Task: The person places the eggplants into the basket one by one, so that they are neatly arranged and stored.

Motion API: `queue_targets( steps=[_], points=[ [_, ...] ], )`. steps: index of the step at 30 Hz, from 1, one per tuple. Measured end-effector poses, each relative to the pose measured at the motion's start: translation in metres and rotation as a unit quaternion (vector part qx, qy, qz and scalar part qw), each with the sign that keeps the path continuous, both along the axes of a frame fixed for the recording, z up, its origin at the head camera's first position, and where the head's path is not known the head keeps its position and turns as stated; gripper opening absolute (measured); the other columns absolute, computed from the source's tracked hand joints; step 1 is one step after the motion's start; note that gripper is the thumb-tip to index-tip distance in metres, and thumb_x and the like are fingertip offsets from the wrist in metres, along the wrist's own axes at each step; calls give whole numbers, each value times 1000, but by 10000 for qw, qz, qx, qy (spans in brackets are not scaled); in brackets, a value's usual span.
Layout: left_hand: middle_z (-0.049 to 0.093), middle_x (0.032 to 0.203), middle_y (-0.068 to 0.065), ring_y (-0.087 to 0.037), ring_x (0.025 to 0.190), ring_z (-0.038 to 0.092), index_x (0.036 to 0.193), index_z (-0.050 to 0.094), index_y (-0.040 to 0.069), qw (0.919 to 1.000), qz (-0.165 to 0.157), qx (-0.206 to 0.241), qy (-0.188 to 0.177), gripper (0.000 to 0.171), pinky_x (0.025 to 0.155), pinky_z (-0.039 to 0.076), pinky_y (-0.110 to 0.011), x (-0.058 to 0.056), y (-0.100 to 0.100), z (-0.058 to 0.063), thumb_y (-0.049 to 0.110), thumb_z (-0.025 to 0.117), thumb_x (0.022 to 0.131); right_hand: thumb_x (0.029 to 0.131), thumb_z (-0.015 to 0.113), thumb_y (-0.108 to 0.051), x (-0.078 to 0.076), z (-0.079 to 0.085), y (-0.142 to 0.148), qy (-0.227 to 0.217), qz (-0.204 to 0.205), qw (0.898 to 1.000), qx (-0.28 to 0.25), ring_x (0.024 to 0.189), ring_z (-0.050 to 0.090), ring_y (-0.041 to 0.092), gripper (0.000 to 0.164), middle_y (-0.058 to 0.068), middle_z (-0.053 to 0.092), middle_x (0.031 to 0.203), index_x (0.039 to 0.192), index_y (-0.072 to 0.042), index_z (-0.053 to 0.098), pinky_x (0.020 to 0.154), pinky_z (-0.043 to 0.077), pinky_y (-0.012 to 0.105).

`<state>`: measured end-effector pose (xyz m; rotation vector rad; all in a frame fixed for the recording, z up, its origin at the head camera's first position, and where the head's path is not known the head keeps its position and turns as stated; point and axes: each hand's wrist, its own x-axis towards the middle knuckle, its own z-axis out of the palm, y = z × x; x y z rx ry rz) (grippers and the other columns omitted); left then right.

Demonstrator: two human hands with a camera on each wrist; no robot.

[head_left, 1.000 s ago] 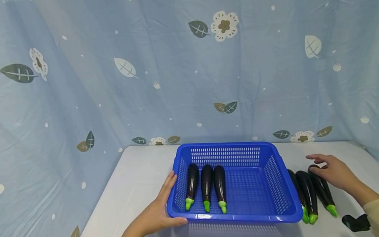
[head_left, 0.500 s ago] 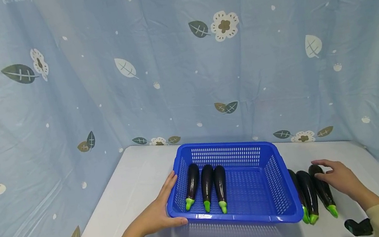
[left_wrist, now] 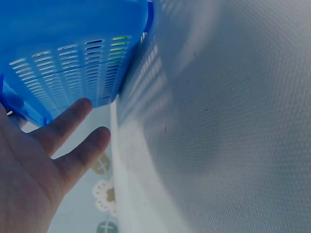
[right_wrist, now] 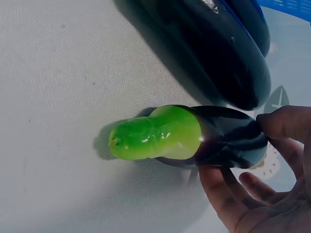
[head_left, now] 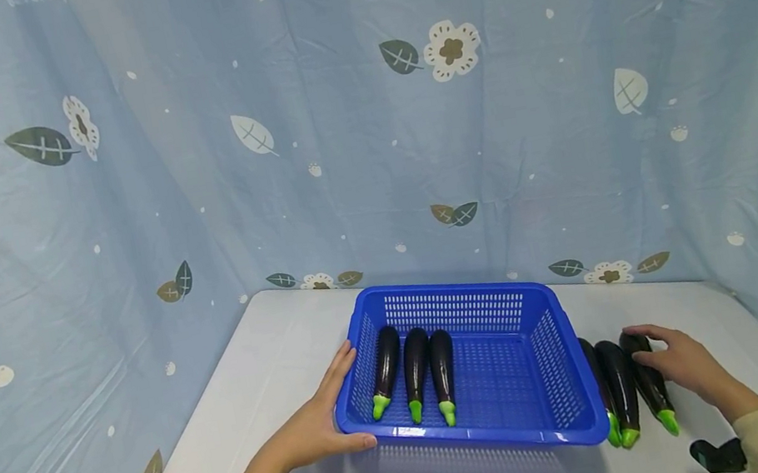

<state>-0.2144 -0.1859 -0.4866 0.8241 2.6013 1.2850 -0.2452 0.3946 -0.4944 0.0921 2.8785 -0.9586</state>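
Over at the lower right of the frame, the right hand (head_left: 684, 362) pinches a glossy dark-purple eggplant (head_left: 652, 384) with a green stem.
That grip is narrowed to the vegetable's width; the left hand (head_left: 317, 427), fingers spread, rests against the blue slotted plastic basket (head_left: 495, 368), lower centre, on the white worktop (head_left: 275, 348).

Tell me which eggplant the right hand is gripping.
The rightmost eggplant, outside the basket and farthest from it; the right hand has its digits around it. Two others lie nearer the basket, three inside it, none held.
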Motion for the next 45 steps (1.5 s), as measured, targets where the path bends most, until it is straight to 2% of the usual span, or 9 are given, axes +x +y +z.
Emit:
queue_targets(
  steps=[11,18,23,30,38,45],
  points=[
    [-7,171,-4,-41,152,15,165,2,21,10000,3,-43,30,127,108,34,-66,-1,-1,-4,44,88,75,98,60,-20,2,-4,2,39,34,10000,25,126,43,61,58,43,34,147,145,9,44,87,54,59],
    [-8,171,-1,-40,153,15,165,2,23,10000,29,-69,20,127,109,34,-66,-3,-1,-4,45,88,75,98,59,-23,1,-2,3,-42,-69,9998,165,131,34,62,60,43,33,148,146,8,42,99,37,74],
    [-7,172,-2,-40,153,16,165,2,23,10000,46,-74,34,127,109,34,-65,-3,-1,-5,45,88,75,99,58,-22,0,-3,4,-34,-68,9998,167,132,31,63,60,44,31,148,147,8,40,101,32,76],
    [-7,172,-2,-41,152,16,165,2,22,9999,32,-69,76,127,108,34,-66,-3,-1,-5,45,88,75,100,57,-22,1,-1,4,201,-12,9996,220,128,37,62,58,44,35,144,146,8,41,96,39,73],
    [-7,172,-4,-42,152,16,165,3,22,10000,25,-28,24,126,108,35,-67,-2,-1,-2,44,88,75,101,55,-23,2,7,2,198,-42,9997,140,123,44,60,58,43,34,145,148,8,39,93,45,69],
    [-7,172,-2,-42,152,15,165,3,22,10000,24,-23,15,126,108,34,-67,-1,-1,-2,44,88,75,102,55,-22,2,8,-2,368,23,9993,79,118,51,59,56,42,37,144,148,7,41,89,50,64]
  ],
)
